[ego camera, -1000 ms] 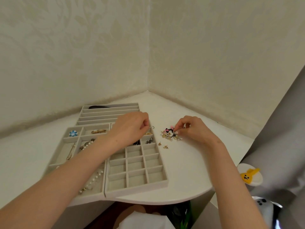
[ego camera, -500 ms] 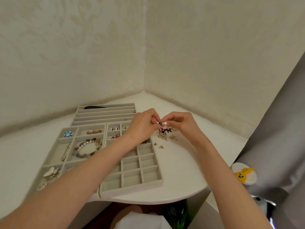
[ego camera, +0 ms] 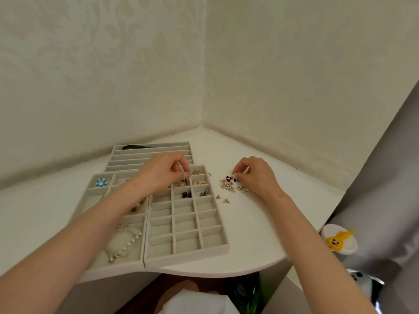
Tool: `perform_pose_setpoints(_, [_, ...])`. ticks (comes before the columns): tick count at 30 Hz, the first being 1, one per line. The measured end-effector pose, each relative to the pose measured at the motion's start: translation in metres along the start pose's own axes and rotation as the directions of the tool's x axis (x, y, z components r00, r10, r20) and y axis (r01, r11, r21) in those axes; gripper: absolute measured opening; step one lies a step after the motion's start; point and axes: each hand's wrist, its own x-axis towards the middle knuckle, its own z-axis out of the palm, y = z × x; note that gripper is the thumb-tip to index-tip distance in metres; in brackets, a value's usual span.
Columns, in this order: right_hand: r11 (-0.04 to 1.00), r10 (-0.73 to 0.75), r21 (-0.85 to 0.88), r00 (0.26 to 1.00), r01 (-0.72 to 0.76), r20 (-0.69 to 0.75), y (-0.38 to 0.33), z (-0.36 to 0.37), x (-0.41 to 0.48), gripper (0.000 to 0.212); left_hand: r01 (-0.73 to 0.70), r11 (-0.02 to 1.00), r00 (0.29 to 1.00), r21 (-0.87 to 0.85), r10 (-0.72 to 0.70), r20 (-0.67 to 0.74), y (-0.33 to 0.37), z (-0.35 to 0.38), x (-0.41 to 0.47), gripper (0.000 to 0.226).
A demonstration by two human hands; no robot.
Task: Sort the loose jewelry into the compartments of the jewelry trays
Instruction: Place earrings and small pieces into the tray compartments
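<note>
A grey grid tray [ego camera: 213,245] with many small compartments lies in front of me; a few far cells hold gold and dark earrings [ego camera: 199,182]. My left hand [ego camera: 163,173] hovers over its far cells and pinches a small gold piece between thumb and fingers. A pile of loose jewelry [ego camera: 232,186] lies on the white table right of the tray. My right hand [ego camera: 254,175] rests at the pile's far edge and pinches a small item. A second tray [ego camera: 95,189] on the left holds a blue flower brooch [ego camera: 101,182] and a pearl bracelet [ego camera: 127,244].
A third tray with long slots [ego camera: 149,152] stands behind, near the wall corner. The table's [ego camera: 260,234] curved front edge is close to me. A yellow-and-white plush toy [ego camera: 339,242] and a grey curtain [ego camera: 385,200] are on the right.
Half a second ago both hands met above the table; they have since parted. The left hand went over the grid tray's far cells, the right hand back to the loose pile.
</note>
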Motion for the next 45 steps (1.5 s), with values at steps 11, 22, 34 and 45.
perform_pose_setpoints(11, [0.902, 0.037, 0.432, 0.996, 0.000, -0.078, -0.007, -0.004, -0.005, 0.012, 0.041, 0.991, 0.998, 0.127, -0.047, 0.049, -0.007, 0.004, 0.002, 0.015])
perform_pose_setpoints(22, [0.695, -0.122, 0.717, 0.992, 0.059, 0.038, -0.023, -0.008, -0.012, 0.010, -0.092, 0.996, 0.996, 0.006, 0.092, -0.018, 0.036, 0.046, 0.032, 0.031])
perform_pose_setpoints(34, [0.969, -0.105, 0.228, 0.994, 0.097, 0.023, -0.017, -0.001, -0.008, 0.012, -0.063, 0.998, 0.992, -0.009, 0.061, -0.107, 0.018, 0.032, 0.026, 0.011])
perform_pose_setpoints(45, [0.988, -0.111, -0.099, 0.990, 0.119, 0.088, -0.019, 0.009, -0.007, 0.011, -0.043, 0.997, 0.989, 0.070, 0.053, -0.140, -0.009, 0.002, 0.006, 0.010])
